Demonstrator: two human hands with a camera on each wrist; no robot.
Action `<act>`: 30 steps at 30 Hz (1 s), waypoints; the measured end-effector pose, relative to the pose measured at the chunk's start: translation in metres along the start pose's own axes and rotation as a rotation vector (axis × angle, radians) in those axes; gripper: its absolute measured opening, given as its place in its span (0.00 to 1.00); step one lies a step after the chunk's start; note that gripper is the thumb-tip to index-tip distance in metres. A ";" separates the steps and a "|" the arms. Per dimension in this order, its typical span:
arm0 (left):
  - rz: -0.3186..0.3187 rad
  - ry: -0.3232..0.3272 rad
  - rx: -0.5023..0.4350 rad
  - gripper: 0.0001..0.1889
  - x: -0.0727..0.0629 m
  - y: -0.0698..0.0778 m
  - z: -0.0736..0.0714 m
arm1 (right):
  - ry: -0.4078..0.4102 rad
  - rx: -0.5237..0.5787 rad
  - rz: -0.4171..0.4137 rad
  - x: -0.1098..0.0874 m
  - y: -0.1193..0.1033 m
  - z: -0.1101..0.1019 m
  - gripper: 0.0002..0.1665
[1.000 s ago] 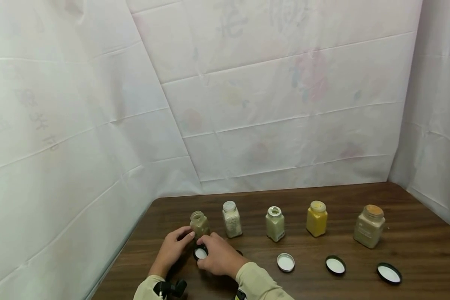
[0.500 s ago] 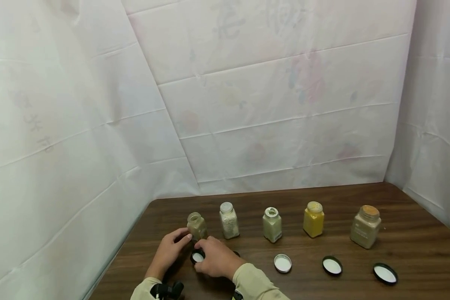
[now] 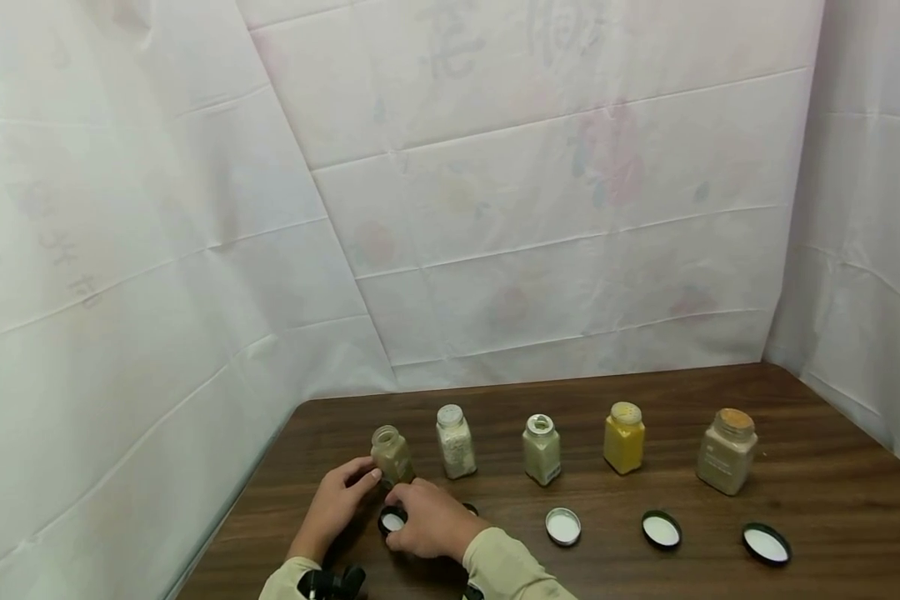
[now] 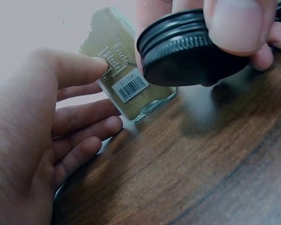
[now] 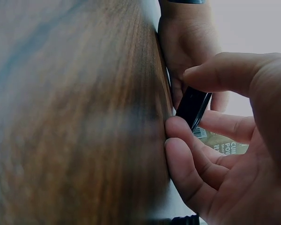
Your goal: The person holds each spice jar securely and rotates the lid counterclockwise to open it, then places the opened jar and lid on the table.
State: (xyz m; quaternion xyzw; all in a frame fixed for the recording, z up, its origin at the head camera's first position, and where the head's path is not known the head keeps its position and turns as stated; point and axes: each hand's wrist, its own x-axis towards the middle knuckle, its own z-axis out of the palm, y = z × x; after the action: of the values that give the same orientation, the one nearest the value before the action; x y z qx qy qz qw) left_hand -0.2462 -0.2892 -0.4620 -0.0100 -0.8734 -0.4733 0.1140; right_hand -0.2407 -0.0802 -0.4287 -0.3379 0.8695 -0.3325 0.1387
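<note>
At the left of the table my left hand point(image 3: 336, 504) holds an uncapped square glass jar point(image 3: 392, 454) of brownish-green powder. In the left wrist view the thumb lies on the printed side of this spice jar point(image 4: 117, 47), above a barcode sticker, with the other fingers along its edge. My right hand point(image 3: 431, 521) pinches a round black screw lid point(image 3: 392, 521) by its rim, in front of the jar; its white inside faces up in the head view. Close up, the lid point(image 4: 187, 51) shows a ribbed edge and is tilted above the wood.
To the right stand uncapped jars: whitish point(image 3: 456, 446), pale green point(image 3: 542, 454), yellow point(image 3: 625, 442) and a larger one with an orange top point(image 3: 726, 458). A silvery lid point(image 3: 563, 527) and black lids point(image 3: 661, 530) lie before them; another lid point(image 3: 470, 508) is mostly hidden behind my right hand.
The right hand has drawn the lid slightly towards me, away from the jar. The left hand stays at the jar. The head view has shifted a little.
</note>
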 end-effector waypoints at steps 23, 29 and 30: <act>0.016 0.006 0.014 0.18 0.001 -0.001 -0.001 | 0.012 -0.011 -0.017 0.002 0.002 0.003 0.20; 0.006 0.000 0.011 0.18 0.000 -0.001 -0.001 | 0.010 -0.002 -0.016 0.002 0.002 0.003 0.20; 0.006 0.001 0.011 0.18 0.000 -0.001 -0.001 | 0.011 -0.004 -0.017 0.002 0.002 0.003 0.20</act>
State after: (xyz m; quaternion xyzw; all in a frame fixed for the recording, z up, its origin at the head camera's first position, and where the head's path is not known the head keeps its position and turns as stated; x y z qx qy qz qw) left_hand -0.2464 -0.2905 -0.4626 -0.0117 -0.8760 -0.4680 0.1160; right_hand -0.2420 -0.0816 -0.4324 -0.3439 0.8680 -0.3337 0.1303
